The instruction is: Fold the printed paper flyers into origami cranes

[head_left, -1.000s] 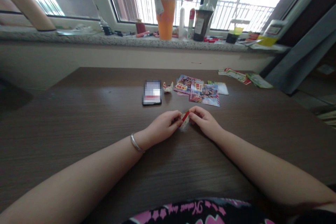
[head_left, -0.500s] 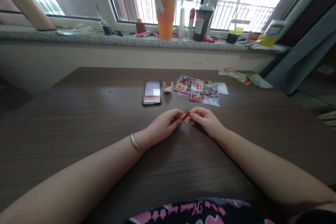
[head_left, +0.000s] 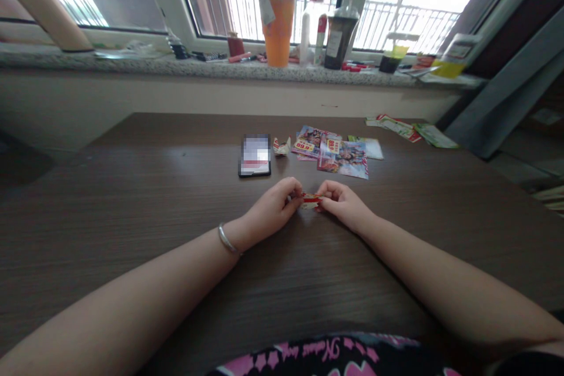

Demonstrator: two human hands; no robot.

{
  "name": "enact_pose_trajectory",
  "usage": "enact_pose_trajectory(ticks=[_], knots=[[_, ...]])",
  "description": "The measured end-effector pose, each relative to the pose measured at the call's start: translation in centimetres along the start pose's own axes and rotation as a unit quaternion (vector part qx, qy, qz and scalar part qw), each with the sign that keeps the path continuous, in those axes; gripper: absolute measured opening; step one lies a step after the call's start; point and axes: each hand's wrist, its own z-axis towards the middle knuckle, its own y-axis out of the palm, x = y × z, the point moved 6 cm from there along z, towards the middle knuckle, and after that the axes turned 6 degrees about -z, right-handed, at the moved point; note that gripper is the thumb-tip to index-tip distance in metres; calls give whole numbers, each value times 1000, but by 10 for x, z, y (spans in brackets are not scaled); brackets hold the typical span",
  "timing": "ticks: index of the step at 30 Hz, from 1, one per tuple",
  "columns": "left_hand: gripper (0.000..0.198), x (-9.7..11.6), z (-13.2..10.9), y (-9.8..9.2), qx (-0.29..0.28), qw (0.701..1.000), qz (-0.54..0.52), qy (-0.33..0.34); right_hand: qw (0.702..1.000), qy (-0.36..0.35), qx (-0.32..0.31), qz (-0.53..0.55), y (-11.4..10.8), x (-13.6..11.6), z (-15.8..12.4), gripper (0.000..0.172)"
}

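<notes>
Between my two hands is a small piece of folded paper (head_left: 311,201), cream-coloured with a red band. My left hand (head_left: 284,200), with a silver bangle at the wrist, pinches its left end. The fingers of my right hand (head_left: 341,201) are closed on its right end. Just above the table (head_left: 185,217), both hands are level with each other; I cannot tell whether the paper touches the surface. Beyond them stands a folded paper shape (head_left: 282,147) in similar cream and red, beside a phone (head_left: 254,155) whose screen is blurred out.
Printed leaflets (head_left: 342,155) lie overlapping behind my right hand. More paper strips (head_left: 399,127) are at the table's far right edge. On the windowsill (head_left: 211,69) stand a tall cup of orange drink (head_left: 279,23), a dark drink cup (head_left: 340,41) and several bottles.
The red band on the paper has turned from slanting to nearly level. My fingers have shifted slightly, and a bit more of the paper shows flat between them.
</notes>
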Motion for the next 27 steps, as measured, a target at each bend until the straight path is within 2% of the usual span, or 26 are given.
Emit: enact_pose_trajectory(ticks=[7,10,16,22,27], knots=[[9,8,2,-7,31,997,20,61,999,-41,-6,6,2,-8,-3,16],[9,10,1,-10,50,996,53,57,999,-47,0,-8,1,-7,-3,14],[12,12,0,-5,0,997,78,26,997,-47,42,-39,-5,-6,0,16],[14,16,0,-5,-10,994,108,12,986,-118,74,-94,-7,-16,-3,9],[25,16,-2,-4,-19,991,129,5,973,-161,78,-144,-5,-25,-7,7]])
